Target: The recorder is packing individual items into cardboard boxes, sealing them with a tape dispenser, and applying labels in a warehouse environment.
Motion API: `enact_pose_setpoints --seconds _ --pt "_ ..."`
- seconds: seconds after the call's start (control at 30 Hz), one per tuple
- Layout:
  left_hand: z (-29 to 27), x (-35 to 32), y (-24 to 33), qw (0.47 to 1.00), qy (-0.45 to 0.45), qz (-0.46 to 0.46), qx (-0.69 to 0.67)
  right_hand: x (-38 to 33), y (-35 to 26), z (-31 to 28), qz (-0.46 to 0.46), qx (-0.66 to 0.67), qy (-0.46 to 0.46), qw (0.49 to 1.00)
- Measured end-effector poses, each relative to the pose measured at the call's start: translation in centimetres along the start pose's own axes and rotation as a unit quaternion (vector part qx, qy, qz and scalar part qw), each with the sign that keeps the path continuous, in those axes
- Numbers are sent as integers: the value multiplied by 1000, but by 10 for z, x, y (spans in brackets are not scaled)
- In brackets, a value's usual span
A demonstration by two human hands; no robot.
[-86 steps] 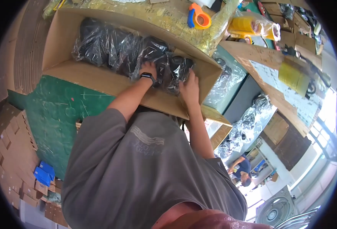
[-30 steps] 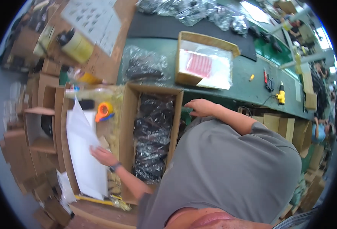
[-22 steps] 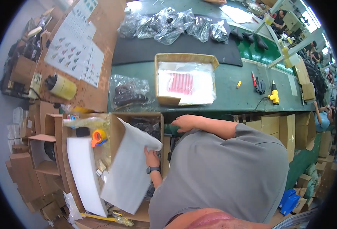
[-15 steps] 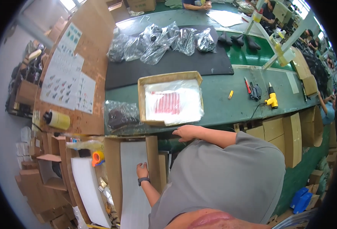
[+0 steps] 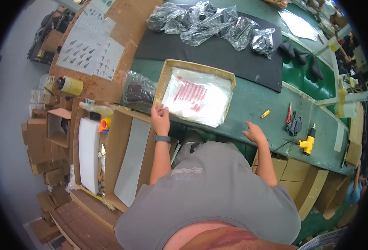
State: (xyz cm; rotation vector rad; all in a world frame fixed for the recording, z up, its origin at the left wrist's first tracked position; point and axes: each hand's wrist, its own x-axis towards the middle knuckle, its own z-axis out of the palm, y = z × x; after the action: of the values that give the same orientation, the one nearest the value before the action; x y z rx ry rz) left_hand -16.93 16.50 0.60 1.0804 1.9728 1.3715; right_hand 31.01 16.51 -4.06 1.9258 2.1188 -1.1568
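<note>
A shallow cardboard tray box stands at the near edge of the green workbench. In it lie white plastic bags with red printing. My left hand, a dark watch at its wrist, is at the box's near left corner with its fingers slightly apart; whether it touches the box is hard to tell. My right hand hovers at the bench edge, right of the box, fingers spread and nothing in them. A clear bag with dark contents lies left of the box.
Bagged dark items lie on a black mat behind. To the right are a yellow marker-like piece, a red cutter, a coiled black cable and a yellow heat gun. Below left stands an open carton.
My left hand has come up from the open carton to the tray box's corner. My right hand has moved out to the right along the bench edge. The view has turned.
</note>
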Motion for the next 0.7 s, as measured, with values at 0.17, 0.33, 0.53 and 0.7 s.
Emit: enact_pose_setpoints --seconds 0.17,0.33,0.53,0.7 --pt "-16 143 -54 968 38 -172 -179 -11 20 -5 121 59 45 990" --pt "-59 273 -159 926 -88 -366 -16 5 9 2 156 92 76 981" --pt "-40 323 -259 813 -187 -551 7 84 4 -34 165 103 50 980" --pt "-29 320 -300 817 -154 -556 -4 228 11 -130 140 99 70 983"
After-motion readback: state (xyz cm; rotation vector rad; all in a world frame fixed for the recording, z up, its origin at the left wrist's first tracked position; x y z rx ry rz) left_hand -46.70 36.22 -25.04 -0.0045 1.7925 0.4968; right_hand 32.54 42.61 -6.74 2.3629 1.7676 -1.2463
